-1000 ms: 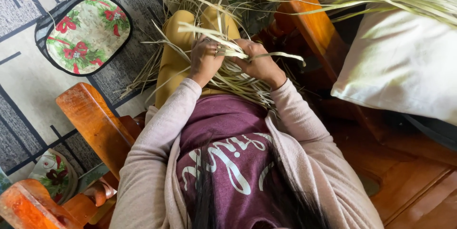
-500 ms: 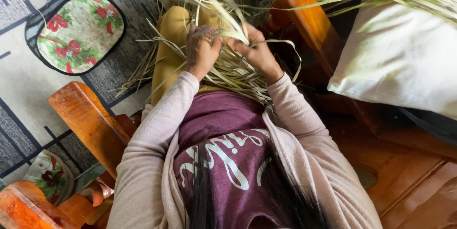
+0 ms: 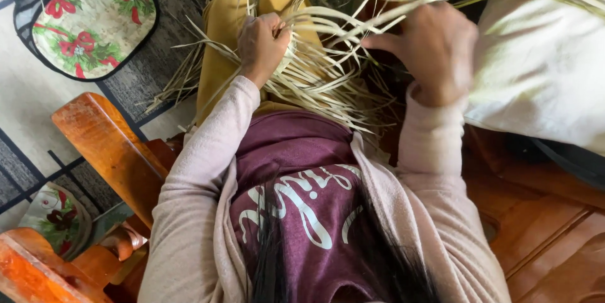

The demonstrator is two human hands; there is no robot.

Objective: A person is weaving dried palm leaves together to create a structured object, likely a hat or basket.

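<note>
Head view: patterned rug (image 3: 38, 108), wooden chair (image 3: 107, 152); left hand (image 3: 261, 41) and right hand (image 3: 435, 51) gripping straw strips (image 3: 321, 70).

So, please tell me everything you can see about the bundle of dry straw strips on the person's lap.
The bundle of straw strips is pale yellow-green, made of long, thin, flat blades that look dry and stiff. It lies across the lap over the yellow trousers, with loose ends fanning out in all directions, some toward the patterned floor. The left hand is closed around part of it; the right hand, blurred, touches long strips running right over the white cushion.
</note>
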